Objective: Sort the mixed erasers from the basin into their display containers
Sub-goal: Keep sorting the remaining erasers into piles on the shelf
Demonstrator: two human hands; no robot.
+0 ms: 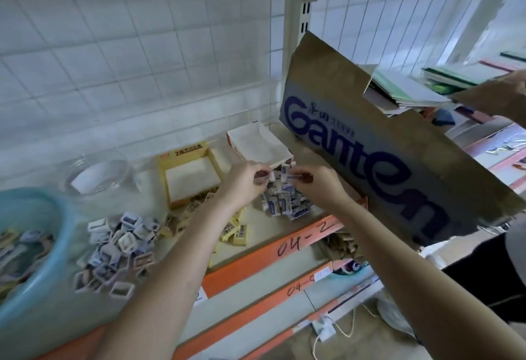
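While left hand (245, 181) and right hand (318, 186) each pinch an eraser (286, 175) beside the white box (280, 157), slips could misplace them

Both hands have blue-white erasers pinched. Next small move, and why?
Probably ease both hands forward and set the blue-and-white erasers into the white display box just behind them. The left hand and right hand each pinch some right at its front wall. Its inside looks bare, and the matching pile lies just below.
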